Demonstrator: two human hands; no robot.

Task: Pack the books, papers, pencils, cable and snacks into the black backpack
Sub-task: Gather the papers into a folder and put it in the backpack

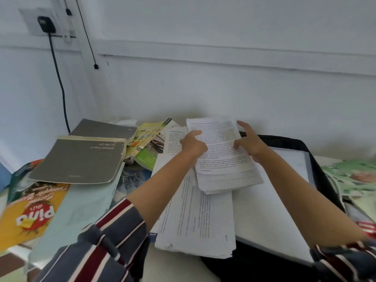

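Observation:
A stack of printed papers (221,159) sits near the back of the table, partly over the open black backpack (289,140). My left hand (193,146) grips the stack's left edge with curled fingers. My right hand (251,144) holds its right edge, thumb on top and index finger stretched out. More printed sheets (195,220) lie beneath, nearer to me. A large white sheet (274,204) lies in the backpack. Two grey books (81,159) are stacked at the left, with a green and yellow book (149,137) behind them. A yellow snack packet (30,216) lies at the near left.
Green snack packets (354,176) and a red packet (368,226) lie right of the backpack. A pale blue sheet (77,210) lies under the grey books. A black cable (59,78) hangs from a wall plug (46,24) at the back left. The wall stands close behind the table.

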